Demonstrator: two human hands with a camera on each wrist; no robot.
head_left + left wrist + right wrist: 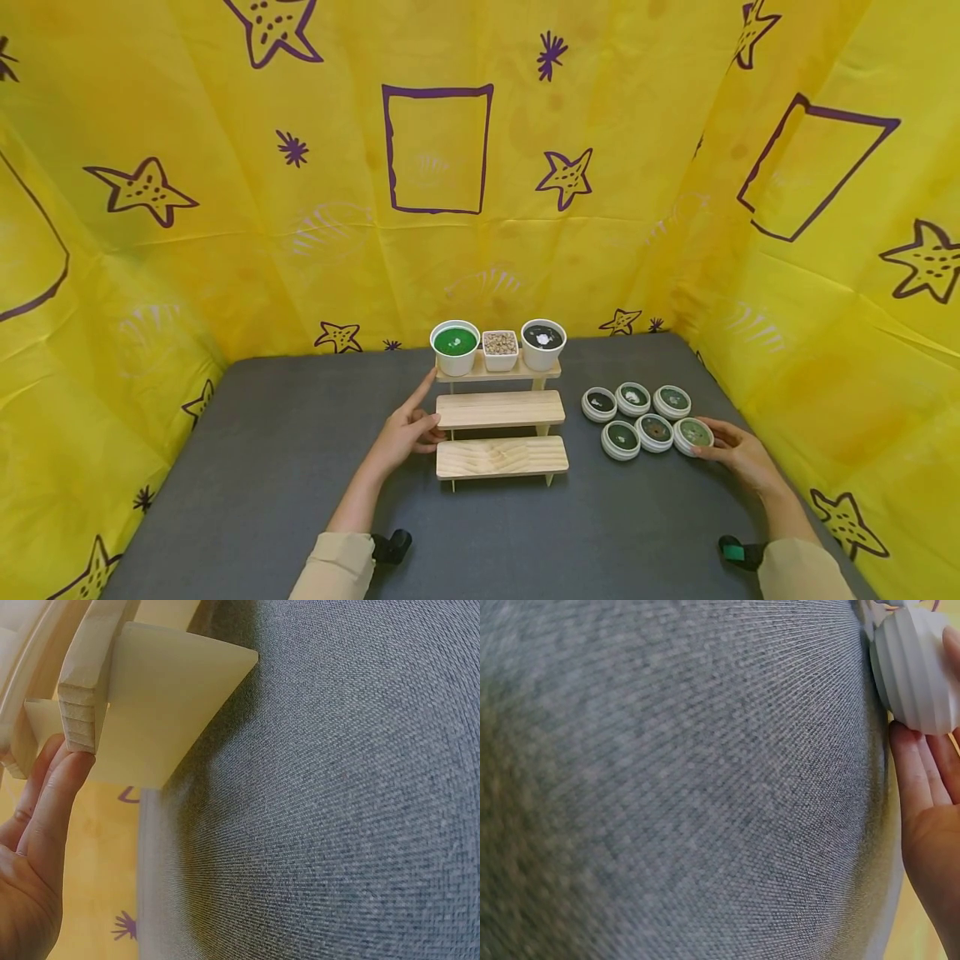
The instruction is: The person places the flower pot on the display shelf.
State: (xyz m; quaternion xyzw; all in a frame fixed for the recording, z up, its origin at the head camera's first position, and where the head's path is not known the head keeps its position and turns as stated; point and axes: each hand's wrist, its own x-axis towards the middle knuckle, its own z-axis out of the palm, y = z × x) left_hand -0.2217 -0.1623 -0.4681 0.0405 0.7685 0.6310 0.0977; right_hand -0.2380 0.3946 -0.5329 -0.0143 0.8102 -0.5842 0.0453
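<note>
Over there, the left hand [405, 433], fingers apart, touches the stepped wooden stand [500, 408]; the right hand [742, 461] pinches a ridged white pot [694, 436] on the desk [300, 467].

bright, even light | soft shadows on grey cloth [337, 787] | right-wrist lower-left blurred

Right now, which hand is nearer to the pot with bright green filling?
Left: the left hand touches the stand just below that pot; the right hand holds a small jar farther right.
</note>
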